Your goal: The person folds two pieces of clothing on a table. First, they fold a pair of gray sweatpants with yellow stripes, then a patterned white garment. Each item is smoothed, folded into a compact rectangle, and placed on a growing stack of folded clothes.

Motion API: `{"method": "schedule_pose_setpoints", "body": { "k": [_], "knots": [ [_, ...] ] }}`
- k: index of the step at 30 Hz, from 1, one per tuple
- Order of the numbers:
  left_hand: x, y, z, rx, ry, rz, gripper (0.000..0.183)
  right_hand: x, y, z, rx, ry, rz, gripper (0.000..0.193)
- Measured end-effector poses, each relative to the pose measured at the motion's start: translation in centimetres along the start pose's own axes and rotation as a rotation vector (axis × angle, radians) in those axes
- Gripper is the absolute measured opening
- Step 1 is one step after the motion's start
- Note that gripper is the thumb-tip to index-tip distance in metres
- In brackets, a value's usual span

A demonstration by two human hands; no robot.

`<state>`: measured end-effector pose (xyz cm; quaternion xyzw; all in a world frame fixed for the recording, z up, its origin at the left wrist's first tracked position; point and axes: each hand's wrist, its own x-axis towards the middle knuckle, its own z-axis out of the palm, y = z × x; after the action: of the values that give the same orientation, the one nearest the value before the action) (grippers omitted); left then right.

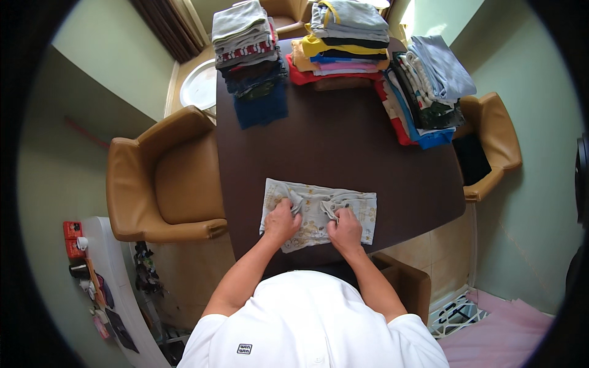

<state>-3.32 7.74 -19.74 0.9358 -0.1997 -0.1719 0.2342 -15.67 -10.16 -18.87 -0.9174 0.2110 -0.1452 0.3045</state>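
Observation:
A pale patterned garment (313, 216) with yellowish and grey prints lies roughly as a rectangle near the front edge of the dark brown table (331, 138). My left hand (283, 221) pinches a bunched grey-white fold on its left part. On the right part, my right hand (344, 229) grips another gathered fold. Both hands rest low over the cloth, a short way apart, with fingers closed. Which part of the garment each fold belongs to, I cannot tell.
Stacks of folded clothes stand along the far side: a left stack (248, 61), a middle stack (340, 46) and a right stack (426, 92). A tan armchair (184, 178) is at the left, another (497, 135) at the right. A white cabinet (113, 276) stands lower left.

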Motion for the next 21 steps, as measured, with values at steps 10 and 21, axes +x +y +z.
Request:
{"method": "schedule_pose_setpoints", "body": {
  "k": [10,21],
  "knots": [
    [-0.1,0.4,-0.2,0.021,0.006,0.006,0.039,-1.0,1.6,1.2,-0.103,-0.156,-0.034,0.024],
    [-0.5,1.9,-0.1,0.076,0.033,-0.038,0.035,0.7,2.0,-0.5,-0.039,-0.395,0.048,0.032]
  ]
}}
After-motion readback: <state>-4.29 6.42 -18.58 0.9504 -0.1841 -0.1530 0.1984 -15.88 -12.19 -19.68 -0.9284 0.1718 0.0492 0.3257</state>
